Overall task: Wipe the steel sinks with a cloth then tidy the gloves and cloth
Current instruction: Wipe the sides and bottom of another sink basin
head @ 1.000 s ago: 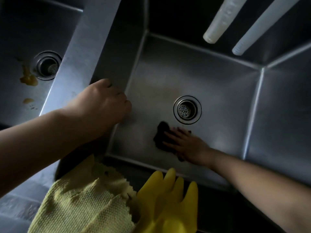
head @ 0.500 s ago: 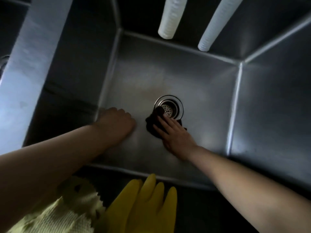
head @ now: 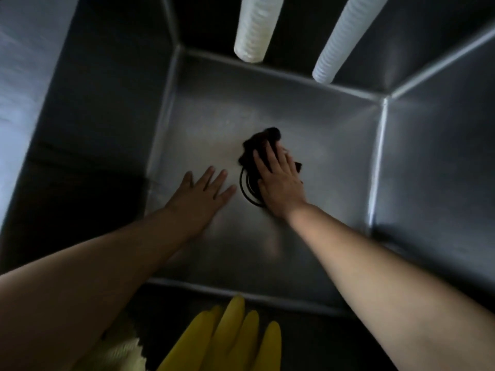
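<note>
Below, deep steel sink (head: pixel 267 250) floor left bare toward far and right walls. Dark crumpled cloth (head: pixel 257 151) pressed flat by right hand (head: pixel 278 180), fingers straight, over mostly hidden drain. Left hand (head: pixel 201 194) laid flat alongside. Yellow rubber glove (head: pixel 230 341) cut off at near rim.

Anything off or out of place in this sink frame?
Nothing stands out. Right hand presses the dark cloth flat over the drain, left hand flat on the sink floor. Yellow glove lies at the near edge.
</note>
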Demonstrator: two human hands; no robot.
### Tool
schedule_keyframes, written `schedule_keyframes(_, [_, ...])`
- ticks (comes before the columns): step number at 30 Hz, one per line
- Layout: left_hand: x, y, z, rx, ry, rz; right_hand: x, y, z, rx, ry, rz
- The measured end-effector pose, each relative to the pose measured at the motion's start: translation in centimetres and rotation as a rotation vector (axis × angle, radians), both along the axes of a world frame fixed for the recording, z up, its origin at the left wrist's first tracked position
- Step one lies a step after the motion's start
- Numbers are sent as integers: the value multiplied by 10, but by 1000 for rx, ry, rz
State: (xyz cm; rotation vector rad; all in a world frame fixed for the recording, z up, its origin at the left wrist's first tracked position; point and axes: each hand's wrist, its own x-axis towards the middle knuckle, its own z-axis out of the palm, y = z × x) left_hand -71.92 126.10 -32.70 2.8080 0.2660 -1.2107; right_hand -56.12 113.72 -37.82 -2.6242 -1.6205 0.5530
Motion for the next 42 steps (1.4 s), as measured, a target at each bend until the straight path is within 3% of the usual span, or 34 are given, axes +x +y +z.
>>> schedule_keyframes(4, [-1,0,-4,2,-12,-11,-25,0,2,69,122,116])
schedule_keyframes(9, [-1,-1,-1,7,-30,4,-31,-46,8,5,84,196])
schedule_keyframes(15, [-6,2,1,2,-61,-10,17,-90,18,-57,47,-93])
schedule_keyframes(18, [-11,5,-2,-1,-59,15,7,-122,19,-71,36,-125])
schedule_keyframes(20, [-13,4,-3,-10,-62,86,-10,-138,21,-86,50,-33])
schedule_keyframes(24, [-15,3,-7,-37,-76,125,-50,-144,21,-114,58,395])
schedule_keyframes(30, [-14,6,-13,-17,-72,88,-103,-94,20,-34,222,755])
schedule_keyframes(35, [-14,5,-12,-5,-70,89,-119,-81,20,-172,224,857])
schedule_keyframes(42, [-13,4,-12,2,-55,81,-59,-147,28,-388,194,844])
